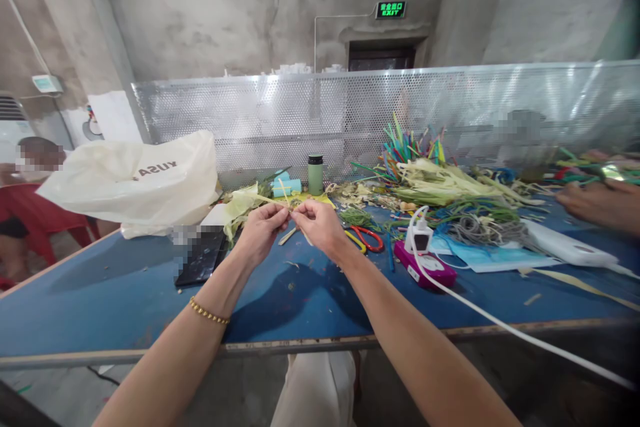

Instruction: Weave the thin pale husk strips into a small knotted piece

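Above the blue table (295, 313), my left hand (261, 230) and my right hand (323, 227) meet fingertip to fingertip. Both are closed in a pinch. A thin pale strip of husk (284, 190) sticks up from between the fingers, and its lower part is hidden by them. Just behind the left hand lies a pale green corn husk (243, 205). Red-handled scissors (371, 239) rest to the right of my right hand. Under the left wrist's far side is a dark tablet or phone (203, 260).
A large white plastic bag (135, 177) covers the back left. At the back stands a green bottle (315, 175). On the right are a husk pile (440, 181), a magenta power strip (425, 267) with a white cable, grey cord, and another person's hand (600, 203).
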Motion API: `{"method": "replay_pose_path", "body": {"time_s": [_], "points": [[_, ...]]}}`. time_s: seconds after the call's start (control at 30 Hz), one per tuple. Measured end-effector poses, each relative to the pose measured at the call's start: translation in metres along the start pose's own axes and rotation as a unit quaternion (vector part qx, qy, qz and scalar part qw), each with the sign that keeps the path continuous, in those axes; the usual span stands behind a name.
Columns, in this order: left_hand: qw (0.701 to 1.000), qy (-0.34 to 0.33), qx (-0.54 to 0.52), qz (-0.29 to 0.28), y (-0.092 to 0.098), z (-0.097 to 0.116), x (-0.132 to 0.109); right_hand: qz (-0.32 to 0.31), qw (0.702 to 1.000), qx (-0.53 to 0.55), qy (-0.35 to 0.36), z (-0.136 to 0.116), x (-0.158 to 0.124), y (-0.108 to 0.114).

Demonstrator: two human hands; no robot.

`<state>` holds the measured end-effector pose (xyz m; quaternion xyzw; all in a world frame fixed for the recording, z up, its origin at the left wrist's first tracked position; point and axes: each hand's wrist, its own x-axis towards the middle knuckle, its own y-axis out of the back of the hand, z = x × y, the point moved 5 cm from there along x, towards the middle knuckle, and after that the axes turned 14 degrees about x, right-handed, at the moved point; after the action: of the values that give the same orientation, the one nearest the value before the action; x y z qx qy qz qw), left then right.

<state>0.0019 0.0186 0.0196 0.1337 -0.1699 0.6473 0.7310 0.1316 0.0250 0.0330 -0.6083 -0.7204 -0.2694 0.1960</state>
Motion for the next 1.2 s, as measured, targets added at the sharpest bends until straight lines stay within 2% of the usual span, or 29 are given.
{"method": "replay_pose_path", "body": {"time_s": [0.13, 0.37, 0.6, 0.93, 1.1, 1.2], "points": [[0.999, -0.017, 0.045, -0.002, 0.000, 0.001, 0.000, 0.000, 1.000, -0.013, 0.006, 0.001, 0.001, 0.001], [0.999, 0.016, -0.039, 0.017, 0.000, -0.002, 0.001, -0.016, 0.999, -0.041, 0.022, -0.006, -0.001, -0.002], [0.995, 0.066, -0.078, -0.014, -0.002, -0.006, -0.001, -0.028, 0.993, -0.100, 0.056, -0.022, -0.007, -0.004], [0.993, 0.063, -0.103, -0.015, -0.002, -0.004, -0.001, -0.048, 0.992, -0.100, 0.063, -0.021, -0.008, -0.007], [0.994, 0.065, -0.087, -0.021, 0.001, 0.000, 0.000, -0.036, 0.994, -0.085, 0.053, -0.017, -0.005, -0.002], [0.996, 0.056, -0.069, -0.030, 0.000, 0.001, -0.001, 0.025, 0.995, -0.087, 0.053, -0.018, -0.001, 0.010]]}}
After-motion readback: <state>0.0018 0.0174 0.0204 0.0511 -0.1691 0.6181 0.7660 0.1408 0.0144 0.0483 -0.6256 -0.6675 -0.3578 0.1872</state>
